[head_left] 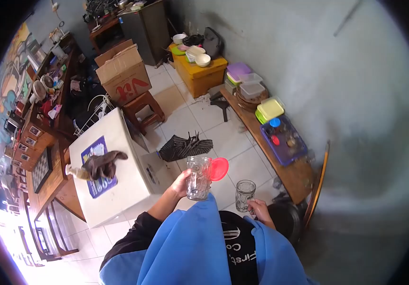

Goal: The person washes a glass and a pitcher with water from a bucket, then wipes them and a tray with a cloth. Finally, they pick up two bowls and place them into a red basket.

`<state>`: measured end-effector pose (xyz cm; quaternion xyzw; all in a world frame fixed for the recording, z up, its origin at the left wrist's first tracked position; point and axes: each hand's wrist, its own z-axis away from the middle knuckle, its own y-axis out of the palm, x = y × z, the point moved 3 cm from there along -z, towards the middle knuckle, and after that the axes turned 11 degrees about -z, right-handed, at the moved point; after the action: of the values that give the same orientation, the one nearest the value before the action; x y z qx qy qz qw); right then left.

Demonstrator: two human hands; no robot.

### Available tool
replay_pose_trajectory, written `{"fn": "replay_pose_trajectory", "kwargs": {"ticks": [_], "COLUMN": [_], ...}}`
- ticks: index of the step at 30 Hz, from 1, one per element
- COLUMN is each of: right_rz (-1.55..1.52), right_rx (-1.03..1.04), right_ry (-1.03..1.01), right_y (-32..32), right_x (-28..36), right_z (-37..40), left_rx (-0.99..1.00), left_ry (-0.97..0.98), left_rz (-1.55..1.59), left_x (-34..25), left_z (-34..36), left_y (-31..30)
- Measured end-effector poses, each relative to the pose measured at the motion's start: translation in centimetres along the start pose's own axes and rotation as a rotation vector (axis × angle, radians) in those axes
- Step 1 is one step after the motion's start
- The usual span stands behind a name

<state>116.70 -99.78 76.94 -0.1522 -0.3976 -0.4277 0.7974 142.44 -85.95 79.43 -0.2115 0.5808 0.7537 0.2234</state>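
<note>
My left hand [181, 184] is closed around a clear patterned glass jar [198, 178], held upright in front of my chest. A round red lid [219, 169] shows at the jar's right side, overlapping its edge in this view; the fingers behind the jar are hidden. Lower and to the right, my right hand [260, 211] grips a clear glass mug [245, 194] at its handle side. Its rim faces up, and I see nothing inside it.
At left stands a white-topped cabinet [119, 199] with dark brown figures [105, 165] on it. Along the wall runs a wooden bench [292, 183] bearing plastic containers and a purple tray [280, 154]. A cardboard box [126, 78] sits on a stool [145, 111]; a dark carved piece [185, 146] is ahead.
</note>
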Motion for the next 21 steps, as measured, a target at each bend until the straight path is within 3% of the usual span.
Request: {"fn": "replay_pose_trajectory", "kwargs": {"ticks": [2,9,13,17,21], "right_rz": [0.106,0.162,0.12,0.36,0.203], "right_rx": [0.035,0.155,0.367,0.488,0.76], "right_ry": [-0.163,-0.389,-0.329,-0.401,-0.127], "right_y": [2.2,8.9,13.1,18.5,25.6], "right_x": [4.0,14.8,21.3,28.6,34.4], "right_z": [-3.2,-14.7,-23.3,-31.7,-38.6], "left_rx": [0.004,-0.045,-0.148,-0.318,-0.41], "left_ry": [0.019,0.209,0.3,0.389,0.58], "left_rz": [0.068,0.2,0.187,0.151,0.152], "left_x": [-3.5,-12.7,-17.7,-24.8,-31.1], "left_z": [-2.3,-11.1,-14.9,-17.1,-19.0], "left_y": [-1.3,-6.1,-12.0,-13.0,-14.3]}}
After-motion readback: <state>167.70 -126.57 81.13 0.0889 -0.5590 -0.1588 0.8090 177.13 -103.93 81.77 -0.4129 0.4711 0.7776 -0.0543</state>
